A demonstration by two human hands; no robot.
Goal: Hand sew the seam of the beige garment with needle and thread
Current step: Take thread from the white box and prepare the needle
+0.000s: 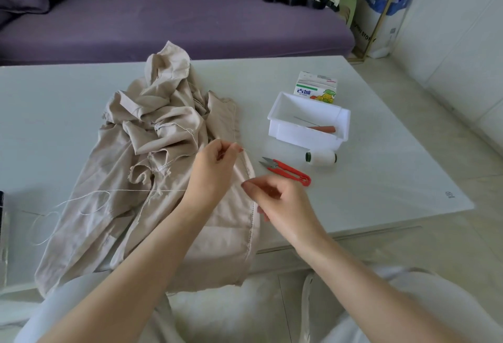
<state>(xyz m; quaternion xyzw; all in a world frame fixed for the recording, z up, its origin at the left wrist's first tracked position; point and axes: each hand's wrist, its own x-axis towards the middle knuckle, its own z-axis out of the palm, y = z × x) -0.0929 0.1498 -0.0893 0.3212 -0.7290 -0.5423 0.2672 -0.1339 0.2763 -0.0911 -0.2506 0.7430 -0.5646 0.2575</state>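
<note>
At the far left a slack loop of thread [81,201] is seen trailing off the beige garment [152,152] onto the bench [381,179], laid loose, most likely, so that length can be drawn without snagging. The garment is spread flat toward the near edge and bunched toward the sofa, and its stitched seam [251,220] is turned to the right side, where it can be reached. Above that seam the left hand [217,163] is raised, thumb and forefinger pinched on the thread. A short strand is held taut down to the right hand [275,195], whose curled fingers are pinched on its lower end, though detail is lost to blur and no needle can be made out. Thread preparation, not stitching, is judged to be in hand. Just right of the hands red snips [288,171] are parked, then a white spool [321,157], with a white tray [307,122] and a carton [315,89] behind, all set within reach yet off the cloth. Open bench is offered beyond them, and the near edge is overhung by the garment.
</note>
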